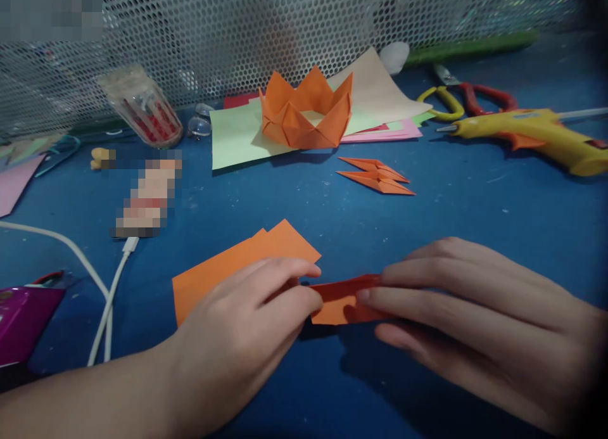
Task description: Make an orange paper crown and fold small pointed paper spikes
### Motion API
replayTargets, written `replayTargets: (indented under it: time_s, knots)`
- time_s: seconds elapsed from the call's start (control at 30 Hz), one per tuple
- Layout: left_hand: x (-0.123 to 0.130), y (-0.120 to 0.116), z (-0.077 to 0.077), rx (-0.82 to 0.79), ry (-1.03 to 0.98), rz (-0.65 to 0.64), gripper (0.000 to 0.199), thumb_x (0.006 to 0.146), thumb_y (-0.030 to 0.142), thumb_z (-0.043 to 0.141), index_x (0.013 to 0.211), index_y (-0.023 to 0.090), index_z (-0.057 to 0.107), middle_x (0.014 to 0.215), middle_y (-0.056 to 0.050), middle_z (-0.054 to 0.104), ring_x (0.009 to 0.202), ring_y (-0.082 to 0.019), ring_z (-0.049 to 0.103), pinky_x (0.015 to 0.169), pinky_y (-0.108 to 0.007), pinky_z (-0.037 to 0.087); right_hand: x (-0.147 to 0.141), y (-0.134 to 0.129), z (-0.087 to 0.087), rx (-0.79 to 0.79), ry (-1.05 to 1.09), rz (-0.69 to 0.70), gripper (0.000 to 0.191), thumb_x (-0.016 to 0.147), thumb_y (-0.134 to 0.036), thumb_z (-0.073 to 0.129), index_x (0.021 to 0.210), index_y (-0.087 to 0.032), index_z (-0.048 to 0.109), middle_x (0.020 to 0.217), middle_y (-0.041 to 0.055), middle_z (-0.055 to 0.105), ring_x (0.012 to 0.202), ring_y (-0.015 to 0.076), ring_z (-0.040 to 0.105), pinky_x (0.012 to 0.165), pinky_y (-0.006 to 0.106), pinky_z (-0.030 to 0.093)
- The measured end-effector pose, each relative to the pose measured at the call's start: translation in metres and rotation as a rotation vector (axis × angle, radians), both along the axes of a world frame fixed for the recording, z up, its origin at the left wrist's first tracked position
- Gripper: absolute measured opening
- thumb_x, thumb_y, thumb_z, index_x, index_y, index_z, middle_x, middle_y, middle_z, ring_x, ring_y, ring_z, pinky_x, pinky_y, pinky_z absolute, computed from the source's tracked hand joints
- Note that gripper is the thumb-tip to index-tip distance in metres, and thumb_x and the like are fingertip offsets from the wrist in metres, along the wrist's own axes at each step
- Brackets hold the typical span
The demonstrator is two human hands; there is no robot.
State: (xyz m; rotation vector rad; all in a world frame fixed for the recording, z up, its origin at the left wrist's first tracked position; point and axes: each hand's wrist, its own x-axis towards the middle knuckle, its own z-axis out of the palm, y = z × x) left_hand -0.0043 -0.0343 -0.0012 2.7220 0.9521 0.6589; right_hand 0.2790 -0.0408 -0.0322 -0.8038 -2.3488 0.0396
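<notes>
L hand [251, 312] pinches one end of orange strip [339, 306], folded, held just above blue table [228, 204]; R hand [470, 318] has fingertips on its other end, thumb apart below. Strip's R of the loose orange sheets [228, 261], which are partly under L hand. Beyond: two folded orange pcs [377, 176], orange paper crown [308, 119] on pale green paper [232, 138], w/ yellow glue gun [527, 132] off to R.

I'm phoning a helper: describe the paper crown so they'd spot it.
At the back of the blue table, before the mesh, lies a pale green sheet. The crown on it is a folded orange ring whose upright points set it apart from the loose sheets.
</notes>
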Motion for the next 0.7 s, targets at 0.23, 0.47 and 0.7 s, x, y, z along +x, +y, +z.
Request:
replayTargets:
  time_s: [0.23, 0.47, 0.7]
  knots:
    - [-0.001, -0.005, -0.003, -0.040, -0.053, -0.034, 0.026, 0.124, 0.009, 0.053, 0.128, 0.017, 0.077, 0.124, -0.003, 0.086, 0.112, -0.011, 0.084, 0.109, -0.017, 0.064, 0.010, -0.001, 0.000, 0.121, 0.049, -0.138, 0.025, 0.116, -0.011, 0.059, 0.116, -0.030, 0.075, 0.112, 0.0030, 0.078, 0.086, 0.0211, 0.075, 0.074, 0.035, 0.059]
    - [0.005, -0.006, -0.006, 0.067, 0.049, -0.069, 0.031, 0.121, 0.010, 0.055, 0.116, 0.019, 0.085, 0.112, -0.001, 0.090, 0.100, -0.015, 0.086, 0.099, -0.023, 0.070, 0.000, -0.012, 0.004, 0.043, -0.056, 0.070, 0.017, 0.121, -0.022, 0.059, 0.117, -0.022, 0.076, 0.093, 0.0019, 0.081, 0.080, 0.0201, 0.074, 0.078, 0.036, 0.060]
    - [0.006, -0.010, -0.011, 0.112, -0.003, -0.083, 0.036, 0.127, 0.013, 0.047, 0.118, 0.020, 0.082, 0.106, 0.000, 0.089, 0.097, -0.015, 0.084, 0.099, -0.024, 0.069, -0.009, -0.006, -0.002, -0.093, -0.018, 0.080, 0.037, 0.123, -0.018, 0.050, 0.094, -0.021, 0.074, 0.091, 0.0036, 0.081, 0.076, 0.0163, 0.076, 0.070, 0.031, 0.062]
